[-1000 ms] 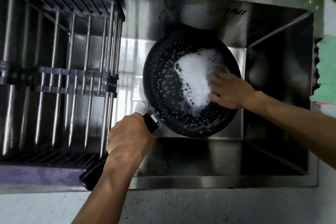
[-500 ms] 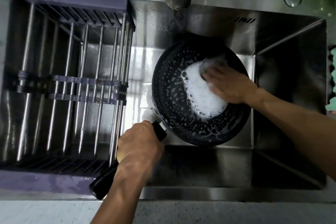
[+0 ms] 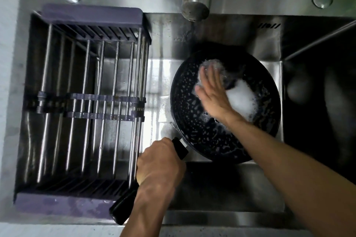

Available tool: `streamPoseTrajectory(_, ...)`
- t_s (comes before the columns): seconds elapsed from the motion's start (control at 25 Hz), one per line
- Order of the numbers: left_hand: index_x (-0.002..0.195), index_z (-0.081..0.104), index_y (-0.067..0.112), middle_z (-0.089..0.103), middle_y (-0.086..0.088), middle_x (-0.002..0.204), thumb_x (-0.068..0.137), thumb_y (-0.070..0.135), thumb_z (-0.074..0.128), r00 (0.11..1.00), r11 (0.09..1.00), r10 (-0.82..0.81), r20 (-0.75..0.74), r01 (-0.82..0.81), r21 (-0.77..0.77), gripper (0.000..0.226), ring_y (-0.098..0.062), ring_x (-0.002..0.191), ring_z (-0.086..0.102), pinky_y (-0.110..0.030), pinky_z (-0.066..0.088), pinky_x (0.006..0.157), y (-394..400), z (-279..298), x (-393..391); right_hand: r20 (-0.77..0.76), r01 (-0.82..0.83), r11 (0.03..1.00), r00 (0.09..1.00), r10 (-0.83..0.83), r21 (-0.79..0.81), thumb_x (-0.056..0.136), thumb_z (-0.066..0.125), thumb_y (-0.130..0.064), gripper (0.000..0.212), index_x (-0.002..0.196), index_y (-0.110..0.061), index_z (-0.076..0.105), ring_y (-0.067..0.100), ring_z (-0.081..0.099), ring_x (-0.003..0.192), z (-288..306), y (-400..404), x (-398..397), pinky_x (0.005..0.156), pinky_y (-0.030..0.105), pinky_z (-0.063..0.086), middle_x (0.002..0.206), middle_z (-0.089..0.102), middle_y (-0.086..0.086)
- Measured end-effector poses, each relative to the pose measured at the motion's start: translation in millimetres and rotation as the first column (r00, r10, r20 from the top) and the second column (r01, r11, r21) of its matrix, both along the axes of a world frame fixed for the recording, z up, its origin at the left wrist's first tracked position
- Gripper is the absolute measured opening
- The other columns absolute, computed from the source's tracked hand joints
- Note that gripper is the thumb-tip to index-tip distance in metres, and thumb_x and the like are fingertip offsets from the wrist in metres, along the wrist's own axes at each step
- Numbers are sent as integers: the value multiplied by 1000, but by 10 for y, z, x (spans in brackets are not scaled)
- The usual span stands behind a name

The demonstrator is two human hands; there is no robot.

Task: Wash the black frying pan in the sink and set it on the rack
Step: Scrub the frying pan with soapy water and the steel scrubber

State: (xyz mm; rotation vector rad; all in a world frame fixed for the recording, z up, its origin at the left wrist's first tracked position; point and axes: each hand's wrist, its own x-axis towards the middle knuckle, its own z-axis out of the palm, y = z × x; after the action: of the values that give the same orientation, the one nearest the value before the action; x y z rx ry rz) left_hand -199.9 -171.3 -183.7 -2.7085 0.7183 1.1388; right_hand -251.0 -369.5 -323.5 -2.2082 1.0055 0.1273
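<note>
The black frying pan (image 3: 194,121) sits inside the steel sink (image 3: 221,184), toward its far middle, with its bowl facing up and speckled with suds. Half a second ago the right hand (image 3: 211,95) lay over the right side of the foam (image 3: 241,98); it has since swept to the left and far part of the bowl, leaving the white foam patch exposed on its right. That hand lies flat, fingers straight and spread, pressing a soapy scrubbing pad (image 3: 213,63) whose edge shows past the fingertips. The pan itself has kept its place and angle.

The handle (image 3: 123,209) runs from the pan's near left rim down toward the sink's near edge, so the long axis slants from near left to far right. The left hand (image 3: 159,167) is curled tightly round the handle's middle, with the black butt end sticking out below the wrist.

Left of the pan, a rack (image 3: 90,17) of steel rods with purple plastic ends spans the sink's left part. The faucet (image 3: 196,4) hangs over the far wall, its spout above the pan's far side. A pale speckled desk (image 3: 57,231) borders the sink at the near edge.
</note>
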Motion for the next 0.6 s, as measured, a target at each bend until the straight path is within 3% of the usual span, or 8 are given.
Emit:
streamPoseTrajectory(0.08,100,53,20,46,3,78,78,22,59,1000,1000,9,4,-9,1,23,-24,88,59,-30,38,66,8,5,-10,88,275,953,954,-287,125,104,24,-42,65,160,-20,1,23,-19,152,29,59,269,123,40,-11,166,-17,6)
streamPoseTrajectory(0.12,99,53,21,44,4,77,77,23,59,1000,1000,13,9,-13,0,22,-25,90,60,-30,38,66,7,3,5,108,328,933,932,-345,149,102,25,-44,68,160,-18,0,24,-18,152,66,107,386,124,43,-9,166,-17,7)
streamPoseTrajectory(0.24,95,52,22,35,7,70,77,23,60,1000,1000,8,-4,-8,-12,20,-25,91,61,-30,39,65,-4,9,-15,173,314,926,920,-351,208,100,26,-46,68,160,-24,0,16,-22,150,88,284,465,125,45,-5,164,-21,-3)
streamPoseTrajectory(0.36,93,51,23,43,5,74,76,24,60,1000,1000,14,-1,-14,-17,19,-26,91,62,-30,39,65,9,0,20,236,223,943,930,-282,245,100,28,-48,68,159,-30,-1,10,-21,148,107,253,387,124,44,-8,163,-23,-7)
streamPoseTrajectory(0.48,89,46,25,52,1,83,74,23,60,1000,1000,14,-10,-14,-14,20,-26,93,62,-30,40,66,7,-12,11,261,377,847,834,-487,374,98,29,-46,70,160,-23,4,12,-22,150,215,185,547,124,42,-10,165,-21,-1)
streamPoseTrajectory(0.52,86,44,26,50,2,80,74,22,60,1000,1000,13,-10,-13,-13,21,-26,92,62,-30,40,66,6,-14,21,289,318,849,840,-458,421,99,31,-47,71,160,-26,1,7,-23,149,246,305,554,123,33,-12,164,-23,-7)
streamPoseTrajectory(0.6,84,40,26,42,5,72,73,22,60,1000,1000,4,-10,-4,-17,23,-26,90,62,-30,40,66,-5,-26,22,359,16,871,907,-219,492,100,33,-52,67,157,-43,-2,-9,-23,144,317,676,410,114,12,-13,157,-24,-31)
